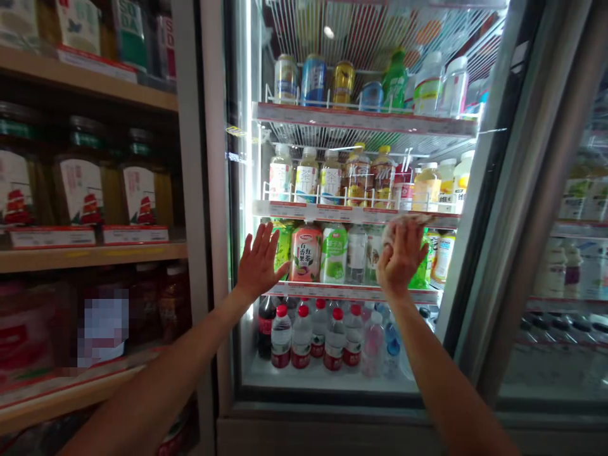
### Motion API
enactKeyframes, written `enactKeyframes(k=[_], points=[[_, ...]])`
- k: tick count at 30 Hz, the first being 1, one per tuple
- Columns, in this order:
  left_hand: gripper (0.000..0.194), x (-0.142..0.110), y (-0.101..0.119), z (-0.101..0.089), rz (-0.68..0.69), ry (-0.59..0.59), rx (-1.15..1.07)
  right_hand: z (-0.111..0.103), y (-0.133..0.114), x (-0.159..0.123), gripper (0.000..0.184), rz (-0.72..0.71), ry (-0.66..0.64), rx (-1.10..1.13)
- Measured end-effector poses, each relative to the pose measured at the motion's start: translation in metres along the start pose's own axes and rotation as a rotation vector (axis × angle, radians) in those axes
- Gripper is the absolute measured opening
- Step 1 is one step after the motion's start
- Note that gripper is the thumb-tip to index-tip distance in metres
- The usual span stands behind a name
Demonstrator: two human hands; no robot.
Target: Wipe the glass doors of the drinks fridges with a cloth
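My right hand (pixel 403 263) is closed on a crumpled pale cloth (pixel 395 229) and holds it up against the glass door (pixel 475 183) of a lit drinks fridge. Through the glass behind that hand show the third shelf's bottles. Further left, my left hand (pixel 259 261) lies flat with its fingers stretched out, apparently on the same glass, near the door's left side. It holds nothing. Just beside it, behind the glass, stand a red-labelled tea bottle (pixel 305 254) and a green-labelled bottle (pixel 334 254).
Wooden shelves (pixel 95 256) with large jars and bottles stand at the left. Cans (pixel 313 79) fill the upper fridge shelf, and red-capped water bottles (pixel 301 339) stand at the bottom. A metal door frame (pixel 532 190) and another fridge are at the right.
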State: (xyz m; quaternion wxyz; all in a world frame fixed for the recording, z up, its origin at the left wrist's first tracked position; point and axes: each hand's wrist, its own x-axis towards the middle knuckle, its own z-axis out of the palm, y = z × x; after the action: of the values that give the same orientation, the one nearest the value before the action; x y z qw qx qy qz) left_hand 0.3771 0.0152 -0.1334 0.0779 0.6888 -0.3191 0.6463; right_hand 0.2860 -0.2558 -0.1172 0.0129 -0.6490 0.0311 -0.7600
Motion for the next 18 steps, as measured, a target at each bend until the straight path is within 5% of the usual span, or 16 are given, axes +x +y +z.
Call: enactKeyframes(k=[2, 6, 8, 13, 15, 18], points=[[0.079, 0.0, 0.0, 0.0, -0.003, -0.004, 0.003, 0.003, -0.011, -0.003, 0.055, 0.062, 0.047, 0.032], [0.08, -0.001, -0.001, 0.001, -0.007, 0.0, 0.001, 0.001, -0.055, -0.033, 0.058, -0.406, -0.291, 0.198], [0.08, -0.001, -0.001, 0.001, -0.009, 0.002, -0.009, -0.006, -0.04, -0.041, 0.057, -0.503, -0.354, 0.185], [0.08, -0.001, 0.001, 0.001, -0.01, 0.007, -0.021, -0.017, 0.057, -0.019, 0.053, 0.069, 0.101, -0.039], [0.08, -0.001, 0.001, 0.001, -0.013, 0.017, -0.023, -0.013, 0.052, -0.015, 0.054, 0.152, 0.172, -0.025], [0.078, -0.001, 0.002, 0.001, -0.024, 0.013, -0.031, -0.008, 0.001, -0.031, 0.057, -0.123, -0.073, 0.109]])
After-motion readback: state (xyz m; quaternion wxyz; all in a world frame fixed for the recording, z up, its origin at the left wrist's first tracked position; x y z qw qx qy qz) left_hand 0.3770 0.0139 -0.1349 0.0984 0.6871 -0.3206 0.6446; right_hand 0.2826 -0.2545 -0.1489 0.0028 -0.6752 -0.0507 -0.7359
